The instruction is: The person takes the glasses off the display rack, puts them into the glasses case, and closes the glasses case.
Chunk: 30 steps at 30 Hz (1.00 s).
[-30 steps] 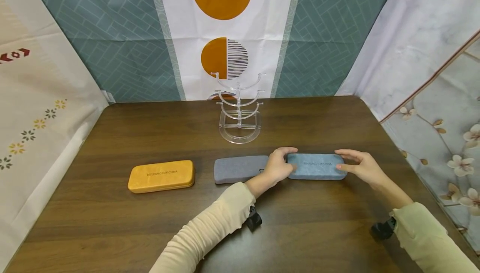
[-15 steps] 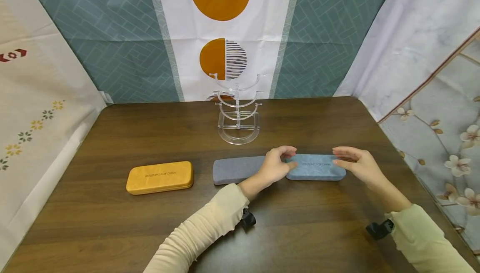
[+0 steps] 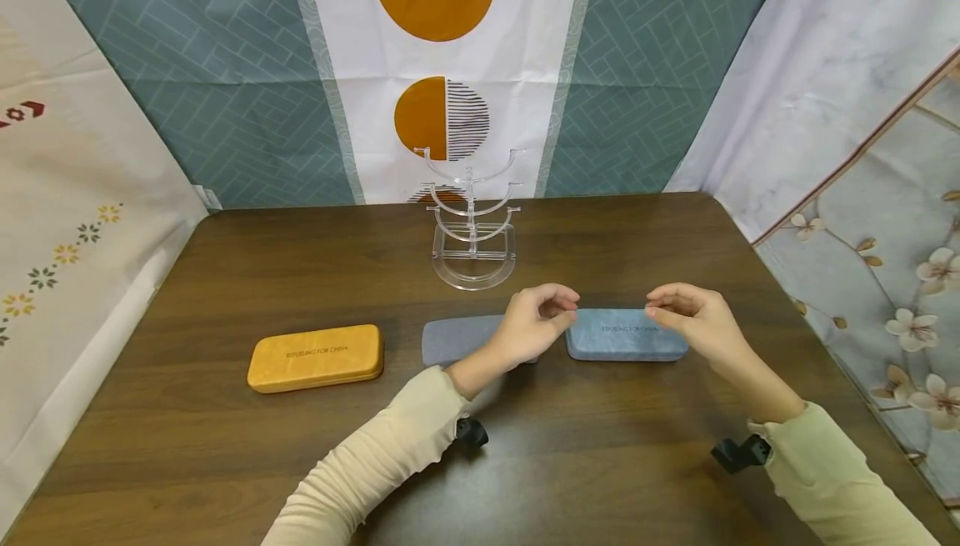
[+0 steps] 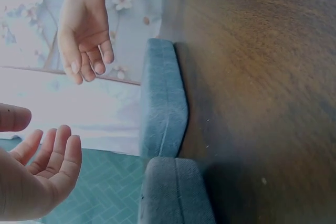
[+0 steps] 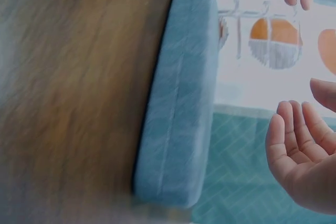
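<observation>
A light-blue glasses case (image 3: 628,344) lies closed on the table, lettered on its lid. Over its right end hovers my right hand (image 3: 701,325), fingers loosely bent, holding nothing. My left hand (image 3: 528,328) is raised over the gap between the blue case and a grey glasses case (image 3: 455,340), hiding the grey one's right part. In the left wrist view, both the left hand (image 4: 44,177) and the right hand (image 4: 86,38) hang apart from the cases. The right wrist view shows the blue case (image 5: 176,98) with the right hand (image 5: 304,156) beside it, nothing in its fingers.
Farther left on the wooden table (image 3: 187,438) lies a yellow glasses case (image 3: 315,358), also lettered. A clear tiered display stand (image 3: 474,256) rises behind the grey case, near the back edge. Patterned cloths (image 3: 262,112) hang behind and along both sides.
Both hands have let go of the blue case, lifted off it and shifted left. The blue case has stayed in place beside the grey one. The head view has shifted slightly.
</observation>
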Each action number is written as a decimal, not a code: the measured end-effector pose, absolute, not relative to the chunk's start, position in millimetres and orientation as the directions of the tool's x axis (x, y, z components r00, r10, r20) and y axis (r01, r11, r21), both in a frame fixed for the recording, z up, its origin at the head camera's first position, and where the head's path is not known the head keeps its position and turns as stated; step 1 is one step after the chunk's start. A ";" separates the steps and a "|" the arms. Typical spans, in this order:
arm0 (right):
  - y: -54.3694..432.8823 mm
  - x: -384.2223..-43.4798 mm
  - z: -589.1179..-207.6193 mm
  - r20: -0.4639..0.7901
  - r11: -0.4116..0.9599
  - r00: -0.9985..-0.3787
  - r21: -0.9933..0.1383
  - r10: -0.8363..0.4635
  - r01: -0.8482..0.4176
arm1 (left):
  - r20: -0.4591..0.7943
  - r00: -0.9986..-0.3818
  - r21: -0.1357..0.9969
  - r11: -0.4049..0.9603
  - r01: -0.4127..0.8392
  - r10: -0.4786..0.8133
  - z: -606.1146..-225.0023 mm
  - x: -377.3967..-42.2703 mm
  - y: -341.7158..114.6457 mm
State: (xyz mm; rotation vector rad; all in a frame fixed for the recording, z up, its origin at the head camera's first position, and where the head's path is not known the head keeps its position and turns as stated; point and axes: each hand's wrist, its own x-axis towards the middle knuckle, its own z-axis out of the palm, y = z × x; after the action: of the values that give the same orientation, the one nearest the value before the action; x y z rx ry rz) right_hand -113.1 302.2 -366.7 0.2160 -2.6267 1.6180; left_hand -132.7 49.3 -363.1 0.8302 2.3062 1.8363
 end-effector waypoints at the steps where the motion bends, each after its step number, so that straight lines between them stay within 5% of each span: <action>1: 300.4 -112.6 -365.4 0.116 0.445 -0.989 -0.884 -0.095 -0.146 | 0.274 -0.849 0.921 0.130 0.366 0.451 -357.9 -130.0 47.0; 12: 279.8 -108.0 -353.3 0.130 0.435 -0.983 -0.883 -0.130 -0.174 | 0.290 -0.869 0.942 0.043 0.334 0.401 -334.7 -116.2 27.4; 30: 254.7 -110.3 -347.7 0.169 0.397 -0.963 -0.885 -0.208 -0.242 | 0.333 -0.865 0.904 0.133 0.406 0.375 -349.2 -119.0 -15.0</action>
State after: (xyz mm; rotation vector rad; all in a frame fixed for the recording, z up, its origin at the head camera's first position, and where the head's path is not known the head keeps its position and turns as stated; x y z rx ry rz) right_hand -110.3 254.7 -347.7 0.4189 -2.5994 1.6561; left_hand -119.0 -15.0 -349.2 0.8214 2.3840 1.9171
